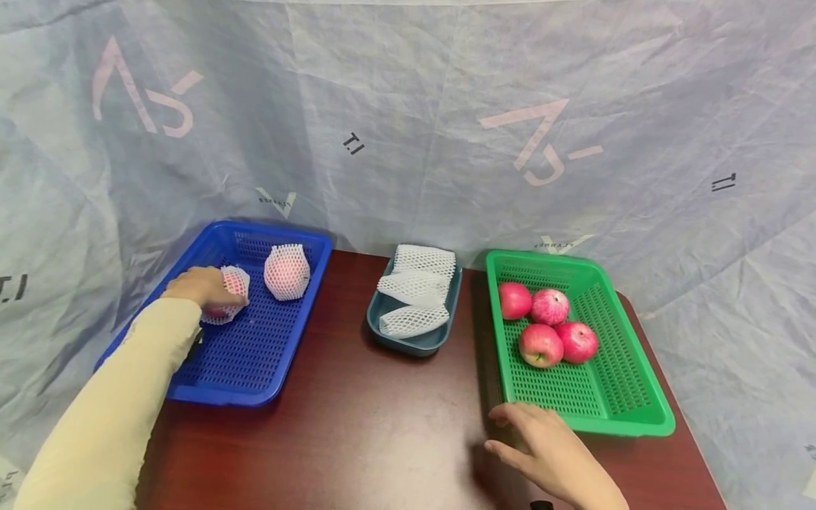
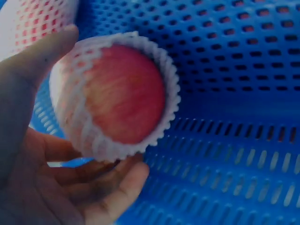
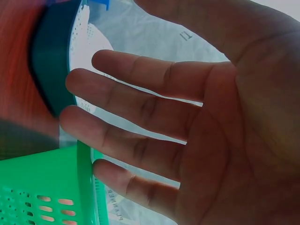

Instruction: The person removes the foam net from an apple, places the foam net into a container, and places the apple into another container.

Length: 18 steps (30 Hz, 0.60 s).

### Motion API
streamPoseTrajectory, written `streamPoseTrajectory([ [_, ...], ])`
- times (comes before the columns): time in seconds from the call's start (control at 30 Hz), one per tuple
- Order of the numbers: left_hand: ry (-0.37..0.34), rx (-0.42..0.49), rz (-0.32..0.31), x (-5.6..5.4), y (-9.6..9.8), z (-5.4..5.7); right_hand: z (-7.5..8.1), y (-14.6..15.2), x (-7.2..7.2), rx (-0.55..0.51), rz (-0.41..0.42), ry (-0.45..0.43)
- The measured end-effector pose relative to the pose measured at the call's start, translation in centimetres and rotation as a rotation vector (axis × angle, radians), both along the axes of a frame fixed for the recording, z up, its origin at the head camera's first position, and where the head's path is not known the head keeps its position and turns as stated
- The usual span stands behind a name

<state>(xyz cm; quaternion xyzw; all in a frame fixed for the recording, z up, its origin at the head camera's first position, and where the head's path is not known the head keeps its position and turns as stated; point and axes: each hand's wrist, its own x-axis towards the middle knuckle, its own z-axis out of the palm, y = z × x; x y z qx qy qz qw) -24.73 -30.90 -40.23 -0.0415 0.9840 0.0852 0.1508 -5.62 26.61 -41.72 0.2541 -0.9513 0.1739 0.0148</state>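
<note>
In the head view my left hand point(image 1: 199, 285) is inside the blue basket point(image 1: 232, 365), at a red apple point(image 1: 234, 283) in a white foam net. Seen from the left wrist, the thumb lies at one side of this netted apple point(image 2: 124, 96) and curled fingers point(image 2: 117, 192) at the other; part of its red skin shows through the net's opening. Another netted apple point(image 1: 287, 272) sits farther back in that basket. My right hand point(image 1: 542, 446) hovers by the near left corner of the green basket point(image 1: 589, 423), fingers extended and holding nothing.
Several bare red apples point(image 1: 540, 346) lie in the green basket. Between the baskets, a dark teal tray point(image 1: 408, 346) holds white foam nets point(image 1: 414, 287). Everything stands on a brown table point(image 1: 382, 432), with a grey printed cloth point(image 1: 408, 127) behind it.
</note>
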Motion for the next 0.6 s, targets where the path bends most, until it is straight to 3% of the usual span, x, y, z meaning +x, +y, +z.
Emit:
streamPoseTrajectory([
  [0.17, 0.065, -0.049, 0.087, -0.5, 1.1, -1.6, -0.1, -0.1, 0.1, 0.006, -0.008, 0.004],
  [0.3, 0.078, -0.058, 0.128, -0.4, 1.2, -1.9, -0.1, 0.0, 0.2, 0.008, -0.015, -0.008],
  [0.47, 0.12, -0.032, 0.103, 1.2, 1.1, -0.9, -0.1, 0.0, 0.3, 0.006, -0.015, -0.007],
  [0.6, 0.222, -0.002, 0.056, 3.1, 2.3, 0.7, -0.2, 0.0, 0.4, 0.0, -0.014, 0.016],
])
